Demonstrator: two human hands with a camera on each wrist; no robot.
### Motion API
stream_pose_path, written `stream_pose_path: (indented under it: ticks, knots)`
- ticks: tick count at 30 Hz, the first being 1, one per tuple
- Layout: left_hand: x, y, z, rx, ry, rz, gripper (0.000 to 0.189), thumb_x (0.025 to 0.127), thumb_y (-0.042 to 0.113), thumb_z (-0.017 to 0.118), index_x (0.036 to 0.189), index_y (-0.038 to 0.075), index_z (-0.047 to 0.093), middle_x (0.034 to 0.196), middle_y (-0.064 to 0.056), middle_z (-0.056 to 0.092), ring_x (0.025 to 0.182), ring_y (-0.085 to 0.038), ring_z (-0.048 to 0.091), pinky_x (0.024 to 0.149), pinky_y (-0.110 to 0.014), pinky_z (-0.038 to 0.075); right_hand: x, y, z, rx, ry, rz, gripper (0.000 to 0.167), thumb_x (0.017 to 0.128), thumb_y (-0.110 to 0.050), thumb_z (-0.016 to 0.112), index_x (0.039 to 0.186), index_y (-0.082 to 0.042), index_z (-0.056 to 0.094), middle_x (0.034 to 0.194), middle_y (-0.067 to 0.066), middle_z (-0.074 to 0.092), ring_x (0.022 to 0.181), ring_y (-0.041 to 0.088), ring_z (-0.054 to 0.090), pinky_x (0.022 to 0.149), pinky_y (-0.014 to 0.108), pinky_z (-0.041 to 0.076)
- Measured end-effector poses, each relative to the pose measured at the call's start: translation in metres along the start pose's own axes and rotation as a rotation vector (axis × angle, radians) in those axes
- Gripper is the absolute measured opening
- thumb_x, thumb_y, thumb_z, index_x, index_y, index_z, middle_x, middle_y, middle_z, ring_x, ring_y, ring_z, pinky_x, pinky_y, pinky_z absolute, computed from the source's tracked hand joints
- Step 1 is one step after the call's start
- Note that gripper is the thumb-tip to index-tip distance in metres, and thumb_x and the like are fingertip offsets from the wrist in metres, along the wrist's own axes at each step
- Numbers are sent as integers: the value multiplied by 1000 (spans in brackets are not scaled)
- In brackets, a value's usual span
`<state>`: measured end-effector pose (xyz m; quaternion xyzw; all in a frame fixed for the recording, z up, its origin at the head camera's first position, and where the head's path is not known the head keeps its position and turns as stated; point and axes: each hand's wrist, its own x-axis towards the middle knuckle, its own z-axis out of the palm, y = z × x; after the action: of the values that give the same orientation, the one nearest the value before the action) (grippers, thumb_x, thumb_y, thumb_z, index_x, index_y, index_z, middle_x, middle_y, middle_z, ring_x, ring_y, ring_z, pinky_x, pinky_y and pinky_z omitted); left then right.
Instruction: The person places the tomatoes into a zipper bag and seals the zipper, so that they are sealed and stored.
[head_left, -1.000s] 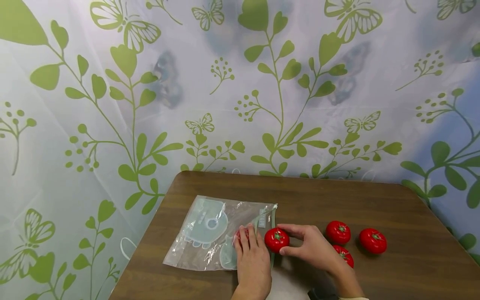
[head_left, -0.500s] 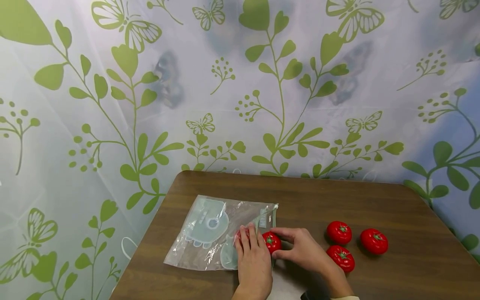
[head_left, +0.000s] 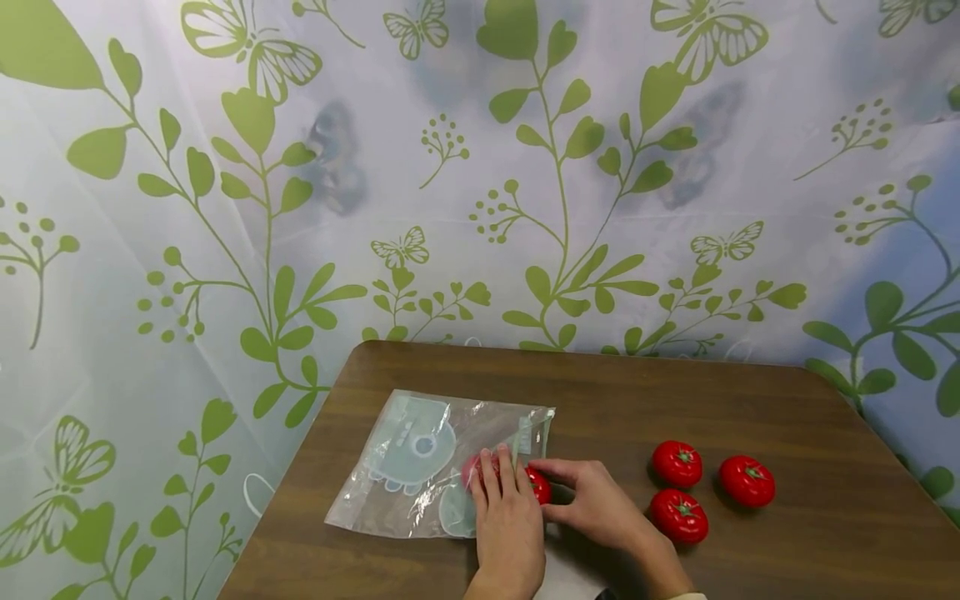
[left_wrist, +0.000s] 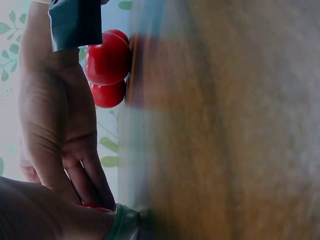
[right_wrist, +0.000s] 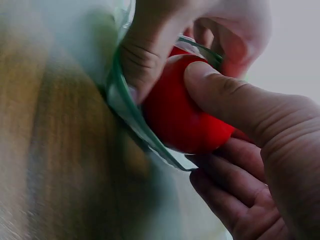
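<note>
A clear zip bag with pale printed animal shapes lies flat, its green-edged mouth facing right. My left hand lies over that mouth, fingers on top of the bag; in the right wrist view its thumb hooks inside the rim. With thumb and fingers my right hand holds a shiny red tomato in the mouth, partly past the rim. Another red tomato shows through the plastic beneath my left fingers. The left wrist view shows the right hand from the side.
Three more red tomatoes with green stems stand right of my right hand: a back one, a front one and a right one. The brown wooden table ends at a leaf-patterned curtain.
My right hand has moved left, carrying the tomato from just outside the bag into its mouth. The tomato inside has shifted slightly left. My left hand stays in place.
</note>
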<state>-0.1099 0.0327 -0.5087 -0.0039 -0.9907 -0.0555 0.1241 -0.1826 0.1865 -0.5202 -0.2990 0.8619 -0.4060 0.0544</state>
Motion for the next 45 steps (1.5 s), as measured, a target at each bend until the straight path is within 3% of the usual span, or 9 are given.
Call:
stream_pose_path:
  ticks: [5, 9, 14, 20, 33, 41, 45]
  knots:
    - [1, 0, 0, 6, -26, 7, 59, 98, 11, 75, 154, 1, 59, 168, -19, 50, 160, -44, 41, 128, -59, 38, 1, 0, 5, -75, 20, -7, 59, 92, -36, 90, 144, -15, 73, 143, 1, 75, 129, 22, 73, 109, 48, 59]
    - [1, 1, 1, 4, -52, 7, 66, 93, 15, 82, 154, 2, 60, 169, -19, 49, 160, -45, 40, 128, -59, 37, -5, -3, -4, -93, 14, 12, 60, 92, -38, 90, 144, -14, 73, 143, 3, 75, 128, 25, 74, 107, 50, 60]
    - [1, 0, 1, -1, -55, -1, 70, 90, 18, 86, 153, 2, 60, 169, -19, 49, 160, -45, 40, 128, -59, 37, -10, -8, -14, -132, 4, -9, 53, 92, -28, 90, 141, -12, 74, 139, 2, 77, 123, 24, 77, 102, 48, 62]
    - [0, -1, 2, 8, -35, 5, 64, 95, 13, 80, 154, 1, 58, 169, -19, 48, 160, -45, 40, 129, -59, 36, -2, -10, -6, -171, -15, -66, 47, 94, -20, 88, 139, -13, 76, 136, 2, 78, 121, 18, 77, 101, 45, 63]
    - [-1, -2, 4, 30, 54, -5, 49, 102, 10, 66, 150, -1, 62, 164, -21, 54, 156, -45, 46, 126, -61, 39, 10, -6, 17, -39, 89, -63, 41, 90, -19, 91, 130, -14, 81, 128, 1, 81, 118, 17, 77, 102, 38, 63]
    - [0, -3, 4, 7, 75, -26, 46, 104, 7, 60, 149, -3, 62, 163, -22, 55, 156, -45, 47, 126, -64, 38, 21, -2, 37, 97, 142, -37, 42, 85, -11, 92, 126, -16, 81, 123, -3, 82, 114, 8, 75, 101, 30, 61]
    - [0, -3, 3, -9, 75, -30, 46, 104, 4, 59, 150, -4, 61, 164, -22, 53, 157, -45, 46, 126, -64, 37, 25, -2, 47, 163, 172, -28, 34, 88, -11, 90, 120, -19, 83, 115, -5, 83, 104, 3, 73, 95, 27, 61]
